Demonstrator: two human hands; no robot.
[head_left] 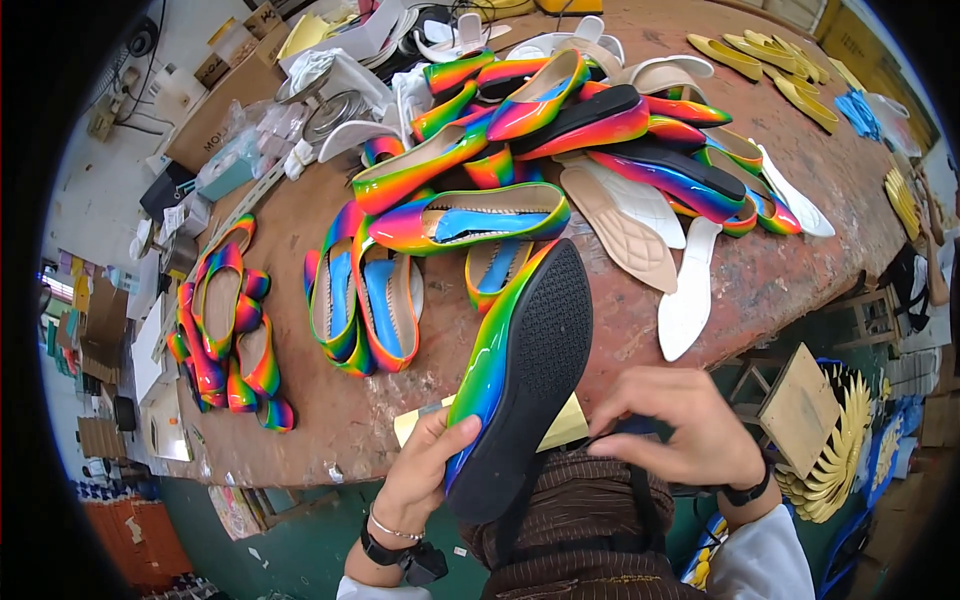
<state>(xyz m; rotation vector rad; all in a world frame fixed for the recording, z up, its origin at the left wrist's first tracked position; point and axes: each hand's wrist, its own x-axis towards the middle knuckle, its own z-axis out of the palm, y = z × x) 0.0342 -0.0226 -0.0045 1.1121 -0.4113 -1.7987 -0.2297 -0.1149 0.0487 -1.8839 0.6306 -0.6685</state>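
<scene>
Right hand [690, 425] hides what it pinches; held shoe's [525, 370] upper faces away.

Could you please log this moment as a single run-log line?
left hand: holds rainbow flat shoe, black sole up | right hand: on small dark item, unclear | worktable: pile of rainbow shoes, white insoles

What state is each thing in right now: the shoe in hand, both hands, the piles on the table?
Rainbow shoe: held sole up, toe pointing away.
Left hand: gripping the shoe's heel side.
Right hand: curled on a dark item at the lap; item unclear.
Rainbow shoe pile: heaped, some sole up, some upright.
White insoles: lying flat.
Rainbow uppers: loose, without soles.
Table: worn brown top.
</scene>
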